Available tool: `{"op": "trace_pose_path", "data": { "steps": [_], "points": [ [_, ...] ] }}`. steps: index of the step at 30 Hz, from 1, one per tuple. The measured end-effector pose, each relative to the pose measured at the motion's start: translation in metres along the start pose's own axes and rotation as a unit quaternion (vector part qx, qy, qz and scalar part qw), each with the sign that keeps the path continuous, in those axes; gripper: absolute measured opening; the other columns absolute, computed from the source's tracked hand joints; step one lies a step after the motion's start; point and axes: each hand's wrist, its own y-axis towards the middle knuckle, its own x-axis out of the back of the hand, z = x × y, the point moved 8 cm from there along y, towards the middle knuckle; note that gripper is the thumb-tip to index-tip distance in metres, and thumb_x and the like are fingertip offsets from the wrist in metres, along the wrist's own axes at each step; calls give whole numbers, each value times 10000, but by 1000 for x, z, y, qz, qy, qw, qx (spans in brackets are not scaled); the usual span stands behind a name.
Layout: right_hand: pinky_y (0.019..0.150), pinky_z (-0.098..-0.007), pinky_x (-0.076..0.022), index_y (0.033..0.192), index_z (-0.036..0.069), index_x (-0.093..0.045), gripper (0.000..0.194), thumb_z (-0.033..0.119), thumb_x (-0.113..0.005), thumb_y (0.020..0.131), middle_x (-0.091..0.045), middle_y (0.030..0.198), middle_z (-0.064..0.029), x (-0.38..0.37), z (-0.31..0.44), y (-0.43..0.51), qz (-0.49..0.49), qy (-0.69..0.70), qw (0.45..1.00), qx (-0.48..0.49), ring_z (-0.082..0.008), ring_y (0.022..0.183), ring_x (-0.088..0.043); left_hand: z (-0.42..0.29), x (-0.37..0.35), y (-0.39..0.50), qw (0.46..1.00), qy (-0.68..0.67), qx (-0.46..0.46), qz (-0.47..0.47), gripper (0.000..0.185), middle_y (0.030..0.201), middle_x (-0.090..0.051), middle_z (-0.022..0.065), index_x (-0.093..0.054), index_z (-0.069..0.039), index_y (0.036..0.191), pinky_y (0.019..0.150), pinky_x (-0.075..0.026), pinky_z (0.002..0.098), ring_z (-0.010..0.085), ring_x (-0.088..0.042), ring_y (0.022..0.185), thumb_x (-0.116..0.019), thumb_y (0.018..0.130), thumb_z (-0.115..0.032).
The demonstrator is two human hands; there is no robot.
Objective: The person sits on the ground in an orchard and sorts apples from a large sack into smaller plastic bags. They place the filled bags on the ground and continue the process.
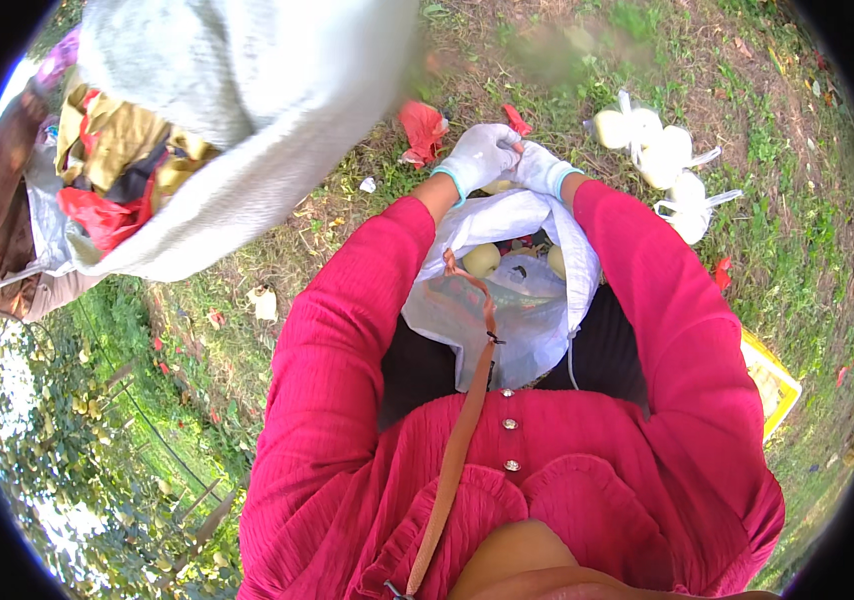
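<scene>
My left hand point(481, 156), in a pale glove with a light blue cuff, is in front of me with its fingers drawn together. Against it is my right hand point(541, 166), gloved alike; the fingertips of both meet, and whatever lies between them is too small to tell. Just beneath the hands a pale green apple point(498, 187) is partly visible. Nearer my body, between my sleeves, a white woven plastic sack point(584, 259) gapes wide, with one pale apple point(481, 260) and another point(556, 262) inside. A brown strap point(464, 420) hangs down over the sack.
A large white woven sack point(307, 150) with red and gold scraps fills the upper left. Pale apples in clear tied bags point(663, 157) lie on the grass at right. A yellow crate point(776, 382) stands by my right arm. Red scraps point(423, 133) lie beyond my left hand.
</scene>
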Motion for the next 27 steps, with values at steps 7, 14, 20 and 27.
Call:
{"op": "trace_pose_path", "data": {
  "steps": [7,14,20,27],
  "points": [
    [586,-295,-457,965,77,-652,341,387,-510,970,-597,726,-47,-12,26,-4,50,-36,992,-112,-150,620,-552,63,39,2,998,-22,-3,-62,393,1174,-601,87,-548,16,1252,851,-506,296,164,-604,1013,-577,860,11],
    [600,-296,-458,987,76,-614,354,408,-494,957,-595,750,-37,-16,40,-29,13,75,982,-176,-143,657,-575,85,21,7,999,36,-9,-15,373,1044,-656,73,-579,23,1192,876,-481,280,148,-617,963,-616,821,-1],
    [635,-302,-465,984,108,-613,192,291,-622,925,-597,787,-17,2,-3,-14,-7,157,979,-127,-150,700,-583,72,27,20,995,102,-1,-22,213,929,-682,75,-639,14,1024,820,-486,284,158,-636,881,-642,818,-41],
    [627,-269,-497,1112,72,-632,250,225,-605,915,-681,825,-32,6,27,-25,-56,225,959,-164,-117,683,-615,63,29,7,977,210,-27,17,213,899,-665,81,-633,0,1007,750,-484,294,135,-609,813,-655,804,-58]
  ]
}}
